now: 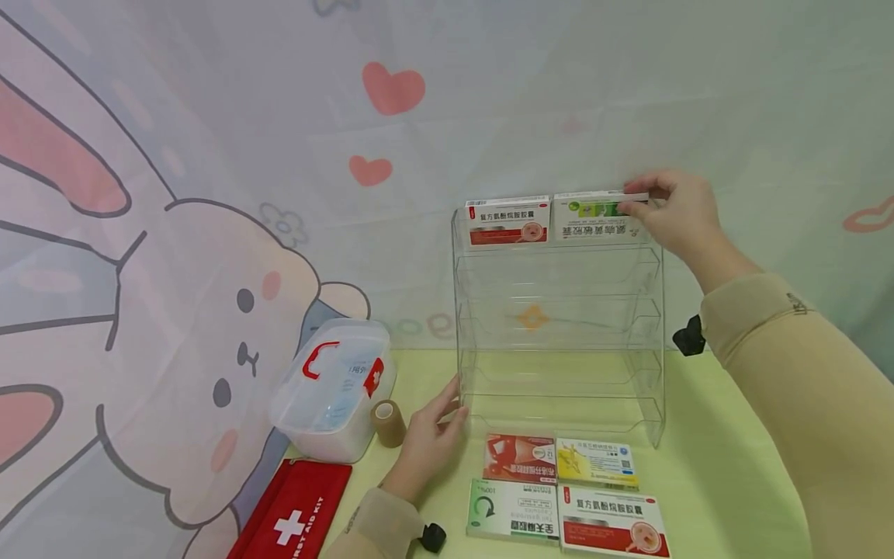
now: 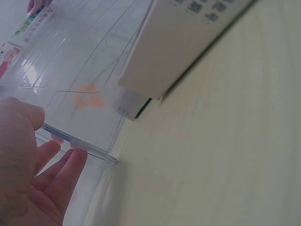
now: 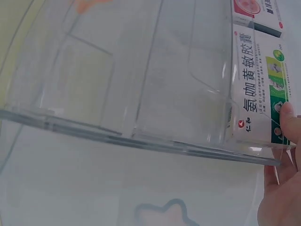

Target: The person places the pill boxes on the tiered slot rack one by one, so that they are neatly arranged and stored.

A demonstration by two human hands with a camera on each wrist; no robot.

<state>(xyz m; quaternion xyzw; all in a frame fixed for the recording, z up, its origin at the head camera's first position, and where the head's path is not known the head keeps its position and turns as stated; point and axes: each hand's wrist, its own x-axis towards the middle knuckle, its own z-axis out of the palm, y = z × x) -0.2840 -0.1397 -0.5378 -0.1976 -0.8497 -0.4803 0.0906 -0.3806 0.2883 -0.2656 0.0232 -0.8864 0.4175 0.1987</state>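
A clear acrylic tiered rack [image 1: 559, 326] stands upright on the table. In its top tier, a green-and-white medicine box [image 1: 594, 221] with upside-down print sits beside a red-and-white medicine box [image 1: 508, 223]. My right hand [image 1: 680, 210] pinches the green-and-white box at its upper right corner; the right wrist view shows the thumb on the printed face of this box [image 3: 256, 89]. Lower down, my left hand [image 1: 429, 439] grips the rack's left side edge. The left wrist view shows the thumb and fingers of that hand [image 2: 28, 160] on either side of the clear panel.
In front of the rack lie a red box [image 1: 520, 458], a yellow-and-white box [image 1: 597, 463], a green-and-white capsule box [image 1: 513, 508] and another red-and-white box [image 1: 615, 522]. To the left are a lidded plastic case [image 1: 335, 388], a brown bandage roll [image 1: 388, 425] and a red first aid pouch [image 1: 296, 512].
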